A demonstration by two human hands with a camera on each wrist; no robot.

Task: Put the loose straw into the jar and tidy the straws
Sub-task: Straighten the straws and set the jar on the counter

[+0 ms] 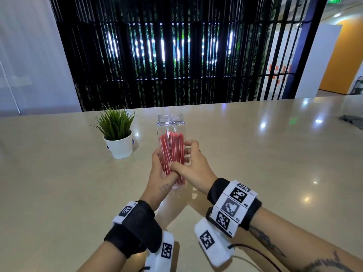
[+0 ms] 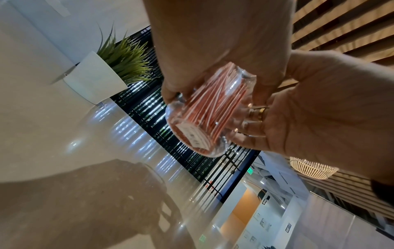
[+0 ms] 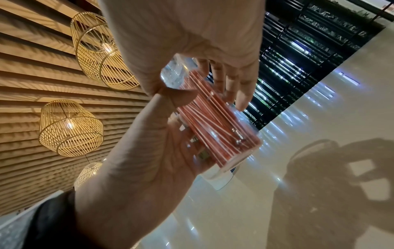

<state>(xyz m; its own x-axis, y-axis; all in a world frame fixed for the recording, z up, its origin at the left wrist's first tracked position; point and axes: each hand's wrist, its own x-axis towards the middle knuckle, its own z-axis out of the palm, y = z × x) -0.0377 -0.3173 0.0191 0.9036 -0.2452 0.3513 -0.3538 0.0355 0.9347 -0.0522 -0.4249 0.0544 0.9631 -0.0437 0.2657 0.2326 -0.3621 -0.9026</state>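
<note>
A clear plastic jar (image 1: 170, 124) with an open threaded mouth holds a bundle of red-and-white striped straws (image 1: 172, 148), some leaning across the others. Both hands hold it over the table's middle. My left hand (image 1: 157, 171) wraps its left side, thumb on the front. My right hand (image 1: 193, 165) curls round its right side, thumb across the lower front. In the left wrist view the jar's base (image 2: 192, 136), bearing a sticker, faces the camera, so the jar seems raised off the table. In the right wrist view the straws (image 3: 213, 121) lie between both palms. No straw shows outside the jar.
A small green plant in a white pot (image 1: 118, 138) stands just left of the jar, close to my left hand. The beige glossy table (image 1: 265, 163) stretches wide to the right. A dark flat object (image 1: 351, 120) lies at its far right edge.
</note>
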